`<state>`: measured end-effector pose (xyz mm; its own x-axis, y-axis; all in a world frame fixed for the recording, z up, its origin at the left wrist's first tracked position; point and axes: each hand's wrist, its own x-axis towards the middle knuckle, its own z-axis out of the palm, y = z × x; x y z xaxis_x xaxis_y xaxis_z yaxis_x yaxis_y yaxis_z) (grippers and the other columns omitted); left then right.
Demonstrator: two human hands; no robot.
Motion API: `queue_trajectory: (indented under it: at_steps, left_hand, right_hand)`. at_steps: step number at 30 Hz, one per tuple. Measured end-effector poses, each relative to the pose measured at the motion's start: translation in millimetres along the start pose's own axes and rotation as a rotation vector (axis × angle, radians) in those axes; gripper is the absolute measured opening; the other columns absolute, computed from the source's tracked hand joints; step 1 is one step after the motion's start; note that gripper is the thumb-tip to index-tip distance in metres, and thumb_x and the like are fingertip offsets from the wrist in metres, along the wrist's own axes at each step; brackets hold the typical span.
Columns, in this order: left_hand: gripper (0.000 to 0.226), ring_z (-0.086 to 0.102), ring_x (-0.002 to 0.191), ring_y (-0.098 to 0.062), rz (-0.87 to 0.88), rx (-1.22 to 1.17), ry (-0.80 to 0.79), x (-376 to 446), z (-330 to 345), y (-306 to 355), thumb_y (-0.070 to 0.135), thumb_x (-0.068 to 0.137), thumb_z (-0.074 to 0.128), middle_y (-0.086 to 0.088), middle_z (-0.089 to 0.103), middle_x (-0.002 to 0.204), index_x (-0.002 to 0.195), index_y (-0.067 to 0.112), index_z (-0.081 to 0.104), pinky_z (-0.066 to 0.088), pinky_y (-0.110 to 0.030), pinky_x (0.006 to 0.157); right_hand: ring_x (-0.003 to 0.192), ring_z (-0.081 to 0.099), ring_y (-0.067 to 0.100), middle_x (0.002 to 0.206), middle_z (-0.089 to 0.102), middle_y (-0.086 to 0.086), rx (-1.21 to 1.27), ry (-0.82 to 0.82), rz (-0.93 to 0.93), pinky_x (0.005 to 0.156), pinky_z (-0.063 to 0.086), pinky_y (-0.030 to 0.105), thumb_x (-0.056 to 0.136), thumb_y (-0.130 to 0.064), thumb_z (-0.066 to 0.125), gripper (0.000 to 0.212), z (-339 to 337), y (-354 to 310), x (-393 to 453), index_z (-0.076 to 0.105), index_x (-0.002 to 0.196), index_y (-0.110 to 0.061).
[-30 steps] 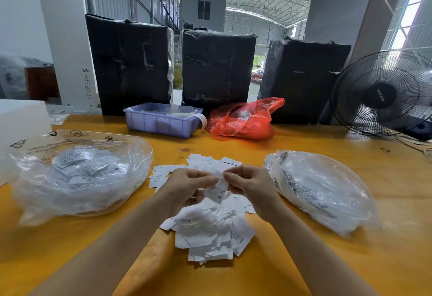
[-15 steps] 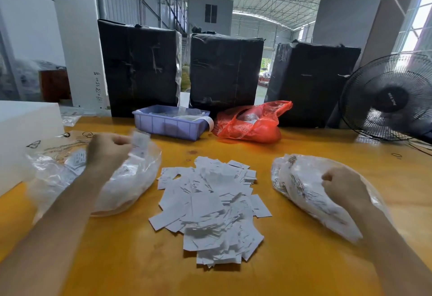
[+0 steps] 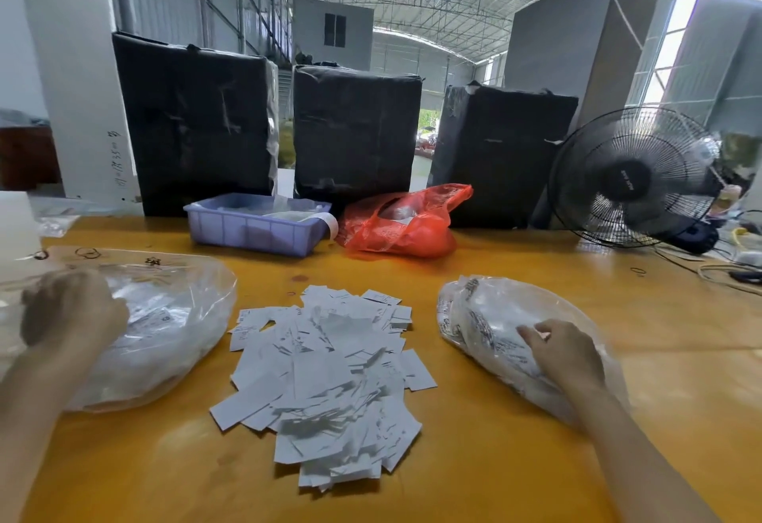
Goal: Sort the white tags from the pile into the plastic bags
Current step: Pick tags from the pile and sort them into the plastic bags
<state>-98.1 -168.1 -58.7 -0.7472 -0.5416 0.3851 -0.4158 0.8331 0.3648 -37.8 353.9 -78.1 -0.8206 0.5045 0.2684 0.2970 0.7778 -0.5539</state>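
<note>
Left hand (image 3: 72, 312) and right hand (image 3: 567, 351) are each reaching a flanking plastic bag (image 3: 173, 316), presumably depositing tags (fingers' grip unreadable), pile (image 3: 325, 378) lying between.

One head view, looking forward and down across the yellow table (image 3: 495, 460), close over the tag pile (image 3: 325, 378) (no second view to compare).

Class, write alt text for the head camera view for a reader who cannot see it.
A person's left hand rests at the left plastic bag and the right hand on the right plastic bag, with a pile of white tags between them on an orange table.
</note>
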Motion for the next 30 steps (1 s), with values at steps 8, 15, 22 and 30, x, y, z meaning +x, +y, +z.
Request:
queue_trajectory:
  at_steps: [8,15,22,30]
  left_hand:
    - [0.033,0.049,0.096,-0.044,0.137,-0.004,0.105,-49,-30,41,0.016,0.085,0.064,-0.028,0.056,0.103,0.111,-0.005,0.061,0.043,-0.047,0.076]
    - [0.038,0.050,0.105,-0.041,0.305,-0.129,0.118,-78,-35,77,0.013,0.084,0.067,-0.024,0.059,0.113,0.119,0.000,0.061,0.043,-0.048,0.087]
    - [0.032,0.056,0.105,-0.030,0.564,-0.517,-0.042,-126,-37,119,0.012,0.086,0.066,-0.015,0.063,0.117,0.117,0.004,0.064,0.042,-0.036,0.092]
    - [0.080,0.070,0.089,-0.018,0.487,-1.135,-0.909,-171,-32,145,0.015,0.066,0.085,-0.003,0.059,0.116,0.134,0.031,0.046,0.057,-0.028,0.075]
  right_hand:
    - [0.079,0.058,0.031,0.085,0.069,0.011,0.088,0.131,0.020,0.067,0.049,0.034,0.085,-0.013,0.058,0.017,9,-2,2,0.067,0.071,-0.014]
    - [0.095,0.050,0.042,0.098,0.061,0.029,0.074,0.450,-0.114,0.084,0.038,0.042,0.087,-0.011,0.064,0.017,12,-4,5,0.066,0.084,0.005]
    - [0.064,0.062,0.036,0.070,0.066,0.021,0.389,0.521,-0.385,0.061,0.051,0.046,0.088,-0.010,0.063,0.018,1,-43,-23,0.059,0.082,0.006]
    - [0.044,0.050,0.010,0.049,0.058,0.001,0.911,-0.313,-0.399,0.047,0.042,0.020,0.085,-0.013,0.067,0.020,23,-119,-96,0.063,0.073,0.002]
